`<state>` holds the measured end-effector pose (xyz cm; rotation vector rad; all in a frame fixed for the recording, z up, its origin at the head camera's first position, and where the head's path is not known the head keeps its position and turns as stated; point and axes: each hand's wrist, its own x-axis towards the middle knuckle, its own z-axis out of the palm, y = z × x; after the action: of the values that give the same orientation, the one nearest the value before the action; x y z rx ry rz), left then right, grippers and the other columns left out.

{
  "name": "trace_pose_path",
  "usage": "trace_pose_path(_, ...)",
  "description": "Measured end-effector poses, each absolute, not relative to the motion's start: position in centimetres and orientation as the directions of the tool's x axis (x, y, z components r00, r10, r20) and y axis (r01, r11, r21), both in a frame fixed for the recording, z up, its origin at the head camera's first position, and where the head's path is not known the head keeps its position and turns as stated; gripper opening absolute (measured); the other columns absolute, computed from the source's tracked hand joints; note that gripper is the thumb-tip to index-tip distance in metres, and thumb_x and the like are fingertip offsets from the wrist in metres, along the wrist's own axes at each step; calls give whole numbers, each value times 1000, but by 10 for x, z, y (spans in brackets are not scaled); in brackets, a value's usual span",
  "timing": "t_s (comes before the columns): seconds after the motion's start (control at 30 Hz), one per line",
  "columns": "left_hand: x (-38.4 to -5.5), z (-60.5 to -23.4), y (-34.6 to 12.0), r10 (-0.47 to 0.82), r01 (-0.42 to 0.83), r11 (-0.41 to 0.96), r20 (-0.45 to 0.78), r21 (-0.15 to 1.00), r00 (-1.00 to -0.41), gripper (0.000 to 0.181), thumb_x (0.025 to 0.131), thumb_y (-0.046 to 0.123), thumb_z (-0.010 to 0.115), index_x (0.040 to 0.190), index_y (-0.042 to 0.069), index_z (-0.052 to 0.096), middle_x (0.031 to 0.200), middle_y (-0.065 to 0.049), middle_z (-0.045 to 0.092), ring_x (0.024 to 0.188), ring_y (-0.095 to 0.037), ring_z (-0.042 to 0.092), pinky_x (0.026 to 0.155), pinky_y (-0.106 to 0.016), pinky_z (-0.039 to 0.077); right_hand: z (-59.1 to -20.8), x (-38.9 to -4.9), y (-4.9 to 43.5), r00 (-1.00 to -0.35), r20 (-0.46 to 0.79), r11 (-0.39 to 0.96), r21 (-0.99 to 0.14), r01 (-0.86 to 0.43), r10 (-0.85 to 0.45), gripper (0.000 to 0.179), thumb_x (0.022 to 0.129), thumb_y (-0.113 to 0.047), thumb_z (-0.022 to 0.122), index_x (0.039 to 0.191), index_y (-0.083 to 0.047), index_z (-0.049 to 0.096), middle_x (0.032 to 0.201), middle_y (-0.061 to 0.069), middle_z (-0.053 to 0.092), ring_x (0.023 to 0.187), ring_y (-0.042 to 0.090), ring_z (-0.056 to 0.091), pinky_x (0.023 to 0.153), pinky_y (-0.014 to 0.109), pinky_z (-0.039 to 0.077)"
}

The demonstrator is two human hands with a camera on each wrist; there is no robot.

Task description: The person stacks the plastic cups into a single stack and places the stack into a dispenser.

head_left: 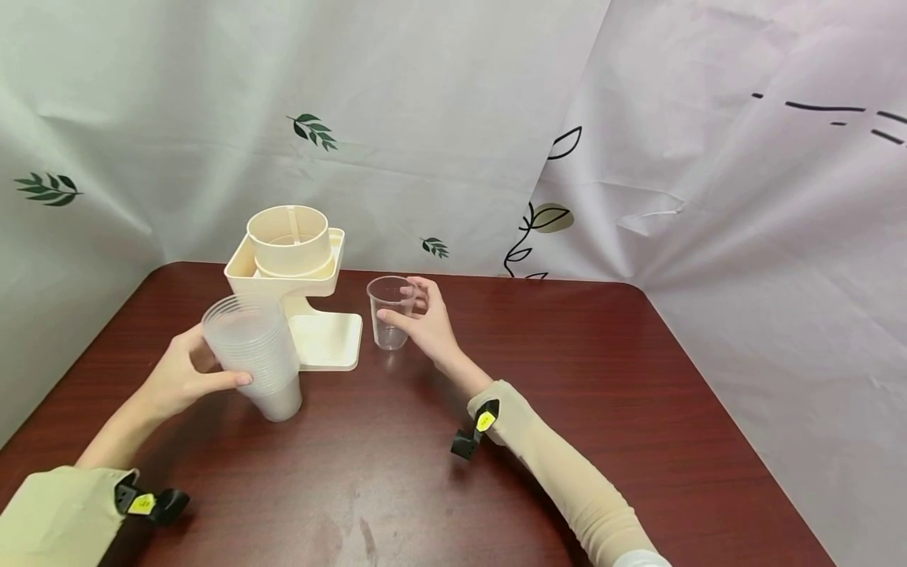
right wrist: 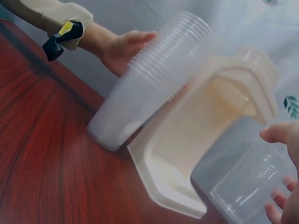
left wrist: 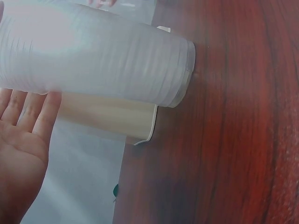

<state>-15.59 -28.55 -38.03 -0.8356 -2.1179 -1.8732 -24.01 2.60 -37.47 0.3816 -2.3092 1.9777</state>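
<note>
My left hand (head_left: 177, 374) grips a tall stack of clear plastic cups (head_left: 258, 354), thumb on the near side and fingers round the far side. The stack leans, its rims toward the upper left; whether its base touches the table, I cannot tell. Further right, my right hand (head_left: 428, 323) holds a single clear plastic cup (head_left: 388, 327) upright at the table's back, thumb in front and fingers behind. In the right wrist view this cup (right wrist: 250, 184) shows beside the thumb. Between the hands stands a cream plastic holder (head_left: 326, 342) with a round ring on top.
The dark red wooden table (head_left: 397, 488) has rounded back corners. Behind it hangs a pale curtain (head_left: 425, 118) with leaf prints, close to the back edge. The holder's square tray (head_left: 241, 264) overhangs its flat base, just behind the cup stack.
</note>
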Motion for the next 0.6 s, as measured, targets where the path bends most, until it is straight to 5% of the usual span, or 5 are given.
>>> trace_pose_path(0.6,-157,-381,-286,294,533,-2,510,846,-808,79,62,-30,62,133,3,50,117,6,63,103,-3,60,86,-10,47,-325,-216,26,-864,482,150,-852,-501,-145,69,74,-11,80,133,-9,44,123,11,60,110,23,57,85,26,45)
